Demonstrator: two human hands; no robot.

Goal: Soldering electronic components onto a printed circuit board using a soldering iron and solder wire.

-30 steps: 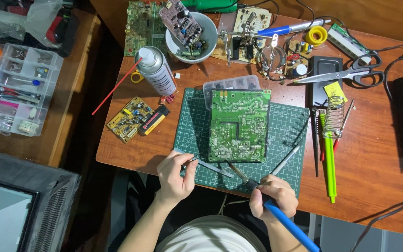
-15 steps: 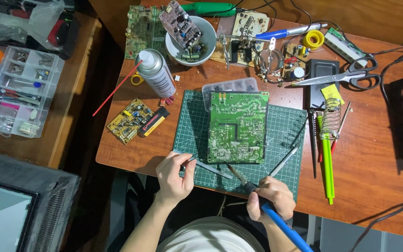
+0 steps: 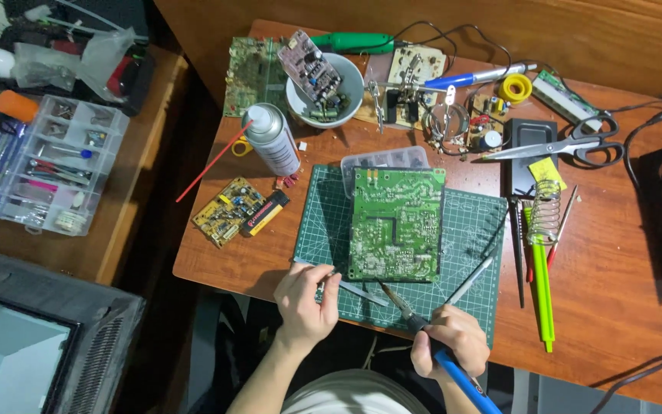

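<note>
Soldering step: right hand grips the soldering iron, left hand pinches tweezers; next, steady tip contact on the green circuit board just ahead.

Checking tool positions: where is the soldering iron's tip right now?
In the head view, the right hand holds the soldering iron, tip at the near edge of the green circuit board.

Along the desk's near edge, bare wood lies open left of my left hand. The far edge is crowded: bowl, spray can, scissors. The right edge stays open beyond the green tool.
</note>
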